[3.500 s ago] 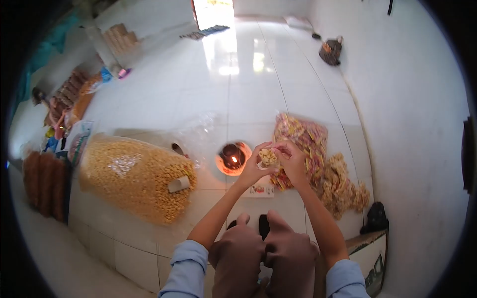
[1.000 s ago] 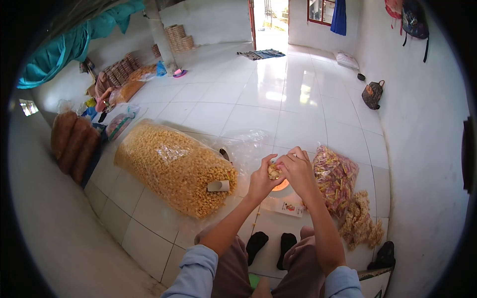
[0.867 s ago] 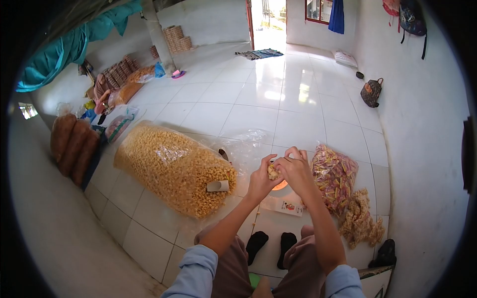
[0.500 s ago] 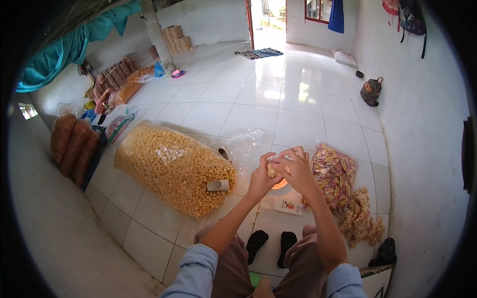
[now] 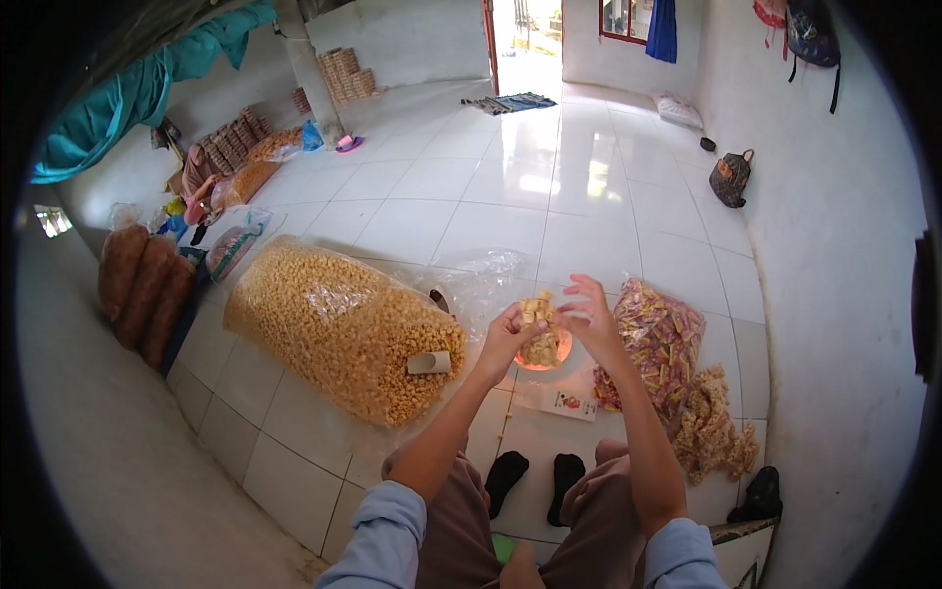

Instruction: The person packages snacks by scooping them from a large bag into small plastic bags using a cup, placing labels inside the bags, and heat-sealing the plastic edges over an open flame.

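Observation:
My left hand (image 5: 501, 341) is closed around a small clear bag of pale snack pieces (image 5: 536, 324), some of them showing at its top. Fingers apart, my right hand (image 5: 592, 319) is at the right side of this bag; whether its thumb touches the plastic I cannot tell. Below the bag lies a round orange-pink dish (image 5: 556, 355), partly hidden. Just in front of it is a printed clear packet (image 5: 571, 404). To the left, a large clear sack of golden snack pieces (image 5: 324, 324) lies on its side, a whitish scoop (image 5: 429, 363) in its mouth.
On the right stand a bag of pink and yellow wrappers (image 5: 655, 334) and a heap of filled small packets (image 5: 714, 432). Brown filled sacks (image 5: 147, 290) lean at the left wall. Another person (image 5: 199, 179) sits at the far left. A handbag (image 5: 731, 179) rests by the right wall.
My hands have moved apart at the small bag. The right hand's fingers have spread and lifted, while the left still holds the bag, whose contents now show more.

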Motion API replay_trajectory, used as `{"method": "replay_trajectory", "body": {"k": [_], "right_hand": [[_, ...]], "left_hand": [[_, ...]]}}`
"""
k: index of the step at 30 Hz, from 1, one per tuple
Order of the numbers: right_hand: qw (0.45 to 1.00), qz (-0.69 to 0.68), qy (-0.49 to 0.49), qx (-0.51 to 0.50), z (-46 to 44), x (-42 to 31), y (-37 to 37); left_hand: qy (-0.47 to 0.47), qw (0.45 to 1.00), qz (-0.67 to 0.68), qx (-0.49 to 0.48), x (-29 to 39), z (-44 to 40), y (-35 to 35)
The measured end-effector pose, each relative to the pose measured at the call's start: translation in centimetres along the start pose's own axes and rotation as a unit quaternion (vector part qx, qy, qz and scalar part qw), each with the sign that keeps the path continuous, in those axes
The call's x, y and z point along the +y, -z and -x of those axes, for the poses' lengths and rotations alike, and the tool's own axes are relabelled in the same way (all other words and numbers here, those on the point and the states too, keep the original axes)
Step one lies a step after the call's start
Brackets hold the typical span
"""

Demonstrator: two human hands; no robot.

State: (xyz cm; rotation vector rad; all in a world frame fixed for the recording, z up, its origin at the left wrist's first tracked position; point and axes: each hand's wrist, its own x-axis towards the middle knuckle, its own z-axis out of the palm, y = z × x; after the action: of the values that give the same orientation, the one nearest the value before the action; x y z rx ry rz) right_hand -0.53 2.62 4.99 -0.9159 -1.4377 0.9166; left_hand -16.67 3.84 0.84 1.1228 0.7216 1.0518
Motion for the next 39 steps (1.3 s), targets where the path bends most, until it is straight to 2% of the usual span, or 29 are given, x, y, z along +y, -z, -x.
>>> {"method": "replay_trajectory", "body": {"k": [2,3,5,9,11,16,18,19,21,22,24,26,30,39], "right_hand": [[0.995,0.012,-0.061,-0.078,0.6,2.2,-0.1],[0.995,0.013,-0.06,-0.078,0.7,2.7,-0.3],[0.98,0.08,-0.105,-0.15,0.9,3.7,-0.7],[0.988,0.079,-0.067,-0.116,0.9,4.0,-1.1],[0.987,0.084,-0.057,-0.124,1.0,4.2,-1.3],[0.977,0.145,-0.044,-0.152,1.0,2.9,-1.4],[0.994,0.074,0.017,-0.074,0.8,2.2,-1.9],[0.994,0.074,0.016,-0.074,0.5,2.0,-2.0],[0.996,-0.081,-0.029,-0.026,-0.1,1.5,-2.1],[0.994,-0.105,-0.017,0.014,-0.3,1.2,-2.6],[0.992,-0.116,-0.036,0.031,-0.1,1.2,-2.8],[0.989,-0.127,-0.053,0.047,-0.1,1.2,-3.1],[0.983,-0.148,-0.033,0.099,0.1,1.9,-3.8],[0.97,-0.185,-0.038,0.156,0.3,2.3,-4.0]], "left_hand": [[-0.073,0.995,0.04,0.05,-0.1,-0.3,0.2],[-0.073,0.995,0.04,0.05,0.1,-0.3,0.1],[-0.07,0.995,0.021,0.068,0.6,-0.1,-0.1],[-0.084,0.995,0.015,0.058,1.0,0.1,-0.6],[-0.122,0.985,0.087,0.084,1.2,0.1,-0.9],[-0.121,0.98,0.102,0.122,1.0,0.0,-0.9],[-0.126,0.978,0.103,0.128,1.1,-0.1,-0.9],[-0.132,0.98,0.086,0.125,1.1,-0.1,-0.9],[-0.134,0.981,0.069,0.121,1.2,0.3,-1.3],[-0.122,0.983,0.066,0.123,1.4,0.5,-1.9],[-0.111,0.984,0.062,0.126,1.4,0.6,-2.5],[-0.141,0.972,0.034,0.185,1.2,0.5,-3.1],[-0.154,0.97,0.076,0.169,0.5,0.2,-3.7],[-0.154,0.962,0.085,0.209,1.0,0.0,-4.3]]}}
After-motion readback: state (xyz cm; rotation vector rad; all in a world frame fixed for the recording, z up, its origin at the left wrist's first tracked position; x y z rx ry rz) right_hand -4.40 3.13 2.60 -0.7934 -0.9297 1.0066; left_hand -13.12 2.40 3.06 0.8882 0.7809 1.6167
